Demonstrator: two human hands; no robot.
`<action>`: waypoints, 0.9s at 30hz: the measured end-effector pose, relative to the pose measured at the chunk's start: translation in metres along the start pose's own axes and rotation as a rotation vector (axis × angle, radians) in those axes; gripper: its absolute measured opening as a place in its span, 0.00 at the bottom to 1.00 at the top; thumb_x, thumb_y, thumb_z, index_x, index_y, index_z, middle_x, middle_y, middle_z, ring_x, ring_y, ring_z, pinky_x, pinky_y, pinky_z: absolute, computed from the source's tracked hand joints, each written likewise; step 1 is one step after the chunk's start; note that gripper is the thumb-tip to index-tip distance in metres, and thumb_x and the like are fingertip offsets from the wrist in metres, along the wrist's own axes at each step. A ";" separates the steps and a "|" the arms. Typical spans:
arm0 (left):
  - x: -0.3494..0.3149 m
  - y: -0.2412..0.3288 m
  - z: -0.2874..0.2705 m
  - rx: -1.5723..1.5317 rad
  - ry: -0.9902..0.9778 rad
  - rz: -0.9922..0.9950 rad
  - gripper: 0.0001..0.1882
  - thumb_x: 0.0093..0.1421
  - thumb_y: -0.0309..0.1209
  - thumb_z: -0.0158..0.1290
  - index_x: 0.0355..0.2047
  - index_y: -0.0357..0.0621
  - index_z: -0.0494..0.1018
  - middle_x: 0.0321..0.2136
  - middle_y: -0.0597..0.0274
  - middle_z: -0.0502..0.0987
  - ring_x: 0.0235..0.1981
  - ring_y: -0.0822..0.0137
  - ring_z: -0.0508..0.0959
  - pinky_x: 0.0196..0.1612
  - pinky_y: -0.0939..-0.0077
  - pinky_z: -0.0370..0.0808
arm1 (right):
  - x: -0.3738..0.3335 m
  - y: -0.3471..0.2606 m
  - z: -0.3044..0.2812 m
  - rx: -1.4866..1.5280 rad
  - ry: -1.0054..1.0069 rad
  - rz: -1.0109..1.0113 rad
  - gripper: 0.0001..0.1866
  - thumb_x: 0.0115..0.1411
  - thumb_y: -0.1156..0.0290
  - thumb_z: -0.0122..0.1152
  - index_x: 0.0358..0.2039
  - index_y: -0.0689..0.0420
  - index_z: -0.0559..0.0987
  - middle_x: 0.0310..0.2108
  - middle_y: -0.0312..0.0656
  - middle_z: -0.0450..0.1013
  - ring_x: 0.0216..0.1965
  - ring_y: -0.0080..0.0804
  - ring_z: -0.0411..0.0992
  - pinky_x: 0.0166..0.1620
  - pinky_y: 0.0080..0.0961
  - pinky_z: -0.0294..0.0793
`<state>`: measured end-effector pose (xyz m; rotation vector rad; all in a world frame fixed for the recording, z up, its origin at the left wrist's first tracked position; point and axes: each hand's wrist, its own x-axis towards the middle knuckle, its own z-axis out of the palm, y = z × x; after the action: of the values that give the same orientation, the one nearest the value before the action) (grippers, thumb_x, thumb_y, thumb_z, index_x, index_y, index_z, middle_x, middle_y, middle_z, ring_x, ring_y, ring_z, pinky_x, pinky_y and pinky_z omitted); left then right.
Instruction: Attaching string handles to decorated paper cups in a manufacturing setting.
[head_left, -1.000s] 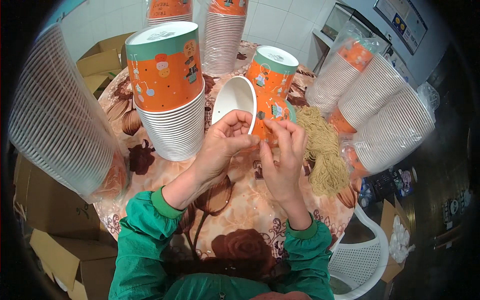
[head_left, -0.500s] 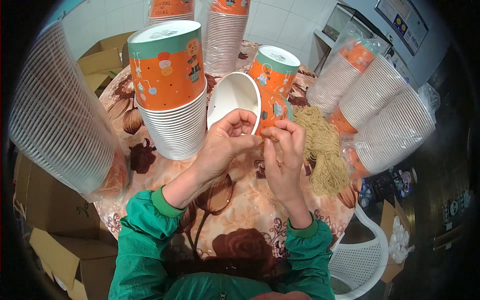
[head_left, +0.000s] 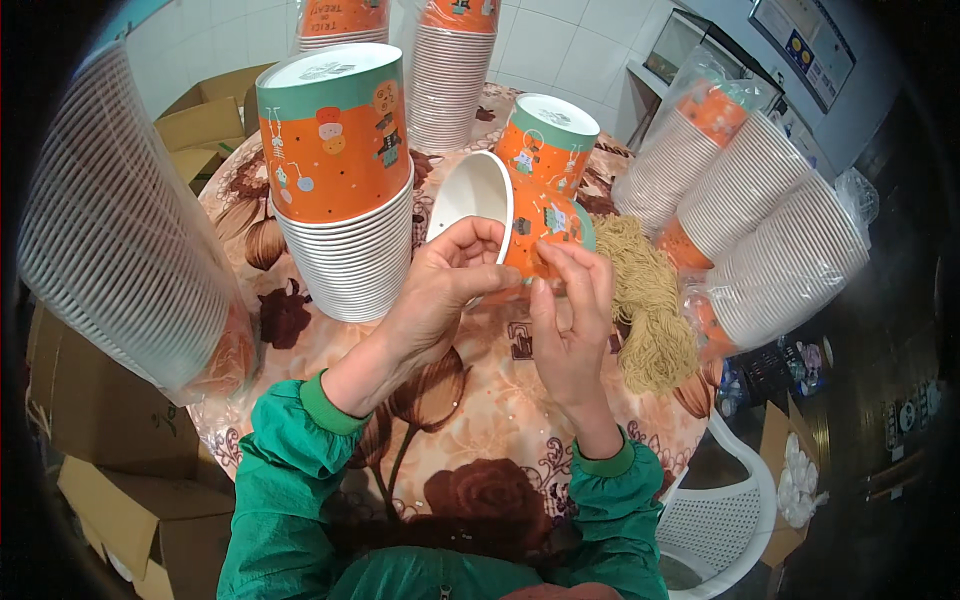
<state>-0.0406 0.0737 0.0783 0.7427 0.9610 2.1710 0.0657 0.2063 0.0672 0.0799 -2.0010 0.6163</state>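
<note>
A paper bucket [head_left: 470, 195], white inside and orange with cartoon figures outside, lies tipped on its side with its mouth toward the left. My left hand [head_left: 445, 270] grips its rim, fingers curled at the mouth and thumb along the outer wall. My right hand [head_left: 572, 330] is close to the bucket's lower side, thumb and fingertips apart; any thin strand there is too small to make out. Just right of that hand lies a bundle of tan yarn [head_left: 650, 305]. Behind the held bucket, another orange-and-green bucket [head_left: 550, 145] stands upside down.
To the left rises a tall stack of upside-down buckets [head_left: 345, 240]; a plastic-wrapped stack [head_left: 130, 240] leans beside it. More wrapped stacks stand at the back [head_left: 445, 90] and right [head_left: 780, 240]. Cardboard boxes [head_left: 130, 400] and a white plastic chair [head_left: 720, 530] flank the flowered table [head_left: 430, 480].
The held bucket has turned and shifted slightly to the right, showing more of its printed side. My right fingertips have spread a little farther from the thumb.
</note>
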 end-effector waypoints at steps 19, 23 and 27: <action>-0.007 -0.004 0.004 0.085 0.018 -0.152 0.17 0.60 0.16 0.56 0.50 0.33 0.74 0.39 0.61 0.81 0.35 0.76 0.80 0.40 0.83 0.78 | 0.009 0.002 -0.013 -0.130 -0.034 -0.074 0.14 0.54 0.79 0.69 0.43 0.63 0.80 0.46 0.47 0.75 0.47 0.46 0.73 0.49 0.41 0.74; -0.007 -0.010 0.000 0.145 -0.021 -0.096 0.15 0.60 0.17 0.57 0.48 0.36 0.74 0.38 0.63 0.81 0.35 0.77 0.81 0.38 0.84 0.79 | 0.009 0.002 -0.009 -0.119 -0.001 -0.092 0.13 0.55 0.81 0.67 0.42 0.63 0.79 0.44 0.47 0.76 0.45 0.47 0.74 0.47 0.40 0.75; -0.006 -0.012 0.000 0.185 -0.052 -0.083 0.14 0.60 0.19 0.58 0.48 0.38 0.74 0.39 0.64 0.82 0.34 0.76 0.82 0.36 0.83 0.82 | 0.008 0.010 -0.010 -0.129 0.049 -0.106 0.11 0.57 0.83 0.65 0.41 0.64 0.79 0.42 0.48 0.77 0.43 0.47 0.76 0.46 0.38 0.76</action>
<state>-0.0325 0.0755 0.0669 0.8268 1.1557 2.0009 0.0665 0.2208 0.0734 0.0914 -1.9697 0.4172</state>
